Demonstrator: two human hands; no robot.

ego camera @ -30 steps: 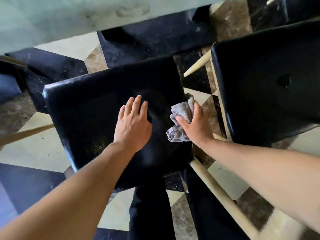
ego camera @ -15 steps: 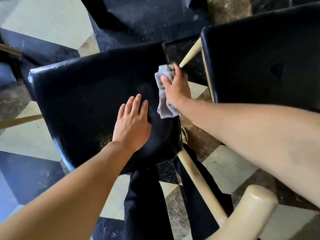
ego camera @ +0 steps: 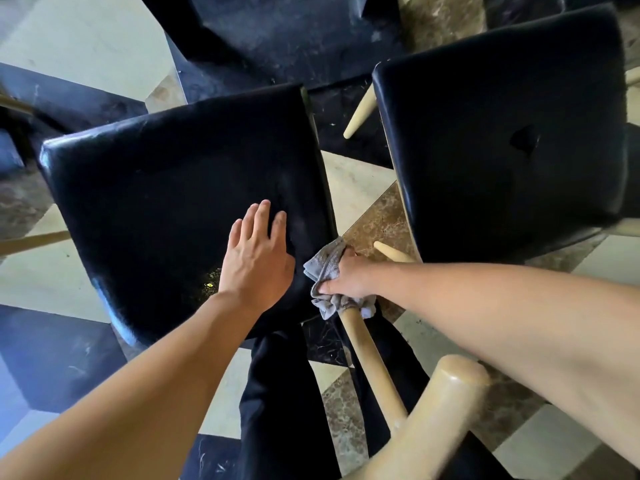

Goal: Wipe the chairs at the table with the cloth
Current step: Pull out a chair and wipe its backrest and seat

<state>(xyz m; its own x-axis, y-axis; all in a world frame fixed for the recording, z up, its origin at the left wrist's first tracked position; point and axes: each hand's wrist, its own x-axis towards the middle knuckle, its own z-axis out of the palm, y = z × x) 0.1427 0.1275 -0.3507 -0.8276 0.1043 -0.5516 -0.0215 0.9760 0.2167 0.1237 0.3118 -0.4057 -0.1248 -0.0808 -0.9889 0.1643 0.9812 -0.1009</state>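
On the black padded seat of the near chair [ego camera: 180,202], the left hand [ego camera: 258,258] lies flat with fingers straight, holding nothing. At the seat's near right corner, the right hand [ego camera: 346,277] grips the grey cloth [ego camera: 323,271], bunched against the top of a pale wooden chair post [ego camera: 372,362]. A second black chair [ego camera: 502,133] stands just to the right, above a checkered floor [ego camera: 86,39].
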